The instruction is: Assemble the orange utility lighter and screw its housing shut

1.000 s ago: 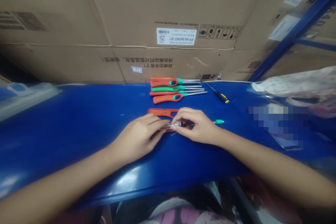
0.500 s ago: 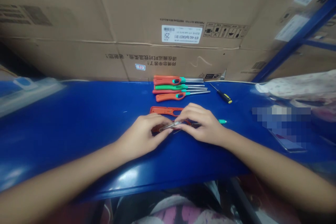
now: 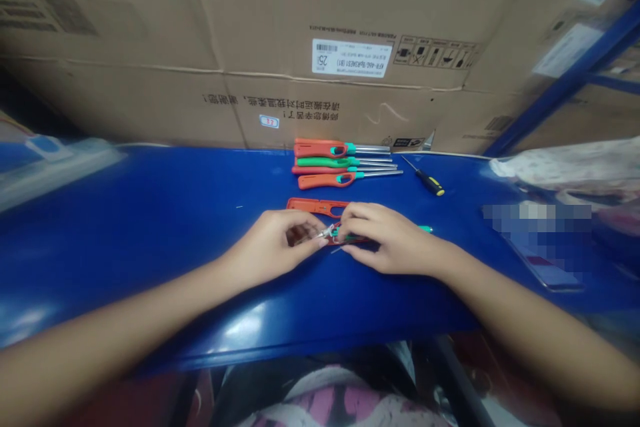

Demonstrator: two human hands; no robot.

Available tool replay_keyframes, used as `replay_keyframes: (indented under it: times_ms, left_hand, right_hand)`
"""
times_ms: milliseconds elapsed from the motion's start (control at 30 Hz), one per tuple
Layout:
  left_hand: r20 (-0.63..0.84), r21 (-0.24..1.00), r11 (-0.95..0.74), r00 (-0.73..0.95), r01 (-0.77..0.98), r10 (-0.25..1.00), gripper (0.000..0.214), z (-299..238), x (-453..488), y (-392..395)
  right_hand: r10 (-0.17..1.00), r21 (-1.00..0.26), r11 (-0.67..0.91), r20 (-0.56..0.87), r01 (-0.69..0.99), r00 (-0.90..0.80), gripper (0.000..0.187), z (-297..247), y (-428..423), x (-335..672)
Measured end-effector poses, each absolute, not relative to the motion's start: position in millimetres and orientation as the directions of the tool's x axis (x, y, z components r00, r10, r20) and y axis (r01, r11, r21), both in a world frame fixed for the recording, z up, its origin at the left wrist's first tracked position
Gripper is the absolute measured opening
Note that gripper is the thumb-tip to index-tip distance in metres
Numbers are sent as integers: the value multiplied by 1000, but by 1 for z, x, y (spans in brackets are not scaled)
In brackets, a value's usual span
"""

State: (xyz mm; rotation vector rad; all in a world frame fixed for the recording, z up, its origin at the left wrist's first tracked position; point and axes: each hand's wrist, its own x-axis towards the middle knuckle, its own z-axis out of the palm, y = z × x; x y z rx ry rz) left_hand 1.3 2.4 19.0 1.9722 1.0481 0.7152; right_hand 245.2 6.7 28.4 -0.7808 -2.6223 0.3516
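My left hand (image 3: 265, 240) pinches a small clear and metallic lighter part (image 3: 326, 232) between thumb and fingers. Under and beside my fingers lies an opened stick lighter (image 3: 335, 240) with a red shell and green inner pieces, mostly hidden. My right hand (image 3: 385, 237) is closed over this lighter, its fingertips curled beside the small part. The lighter's green end (image 3: 425, 229) shows past my right wrist. Just behind my hands rests a loose orange shell half (image 3: 315, 205), its right end covered by my right hand. A thin metal piece (image 3: 336, 251) lies near my right thumb.
Several stick lighters (image 3: 323, 163) lie stacked at the back of the blue table (image 3: 165, 213). To their right is a black-and-yellow screwdriver (image 3: 429, 182). A large cardboard box (image 3: 250, 33) stands behind. A phone (image 3: 550, 267) and patterned cloth (image 3: 555, 163) lie at right.
My right fingers have shifted from the clear part down onto the lighter, showing its green pieces. The left hand still pinches the part, now tilted differently. The view has shifted slightly.
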Motion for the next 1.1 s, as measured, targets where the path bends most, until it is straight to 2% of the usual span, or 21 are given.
replay_keyframes:
  times_ms: [200,333,400,533,633,700,767,833,1100]
  left_hand:
    - [82,865,-305,489,398,869,19,18,3,4]
    - [80,870,-298,485,392,871,21,16,3,6]
    - [85,866,-305,485,396,870,22,15,2,7]
    - [100,847,-327,478,420,873,22,12,1,8]
    - [101,838,-331,473,433,875,23,11,0,10]
    - [99,833,-335,477,441,873,23,11,0,10]
    - [103,827,-344,480,445,871,22,11,0,10]
    - [109,824,-352,485,445,868,22,11,0,10]
    - [136,818,-379,494,432,858,24,8,0,10]
  right_hand:
    - [522,-180,851,185,493,-833,20,24,9,245]
    - [512,-142,858,178,493,-840,19,23,10,246]
    - [530,-211,845,198,492,-825,16,24,10,246]
    - [693,-567,664,221,488,-686,6,25,9,244]
    - [828,-804,362,45,472,-559,7,24,11,243]
    - [850,-901,133,-112,414,-515,13,23,13,243]
    - [840,-942,-5,-187,337,-510,20,21,16,243]
    - [831,-957,-49,-199,287,-519,24,20,18,242]
    - [818,-945,-53,-226,322,-530,38,20,17,239]
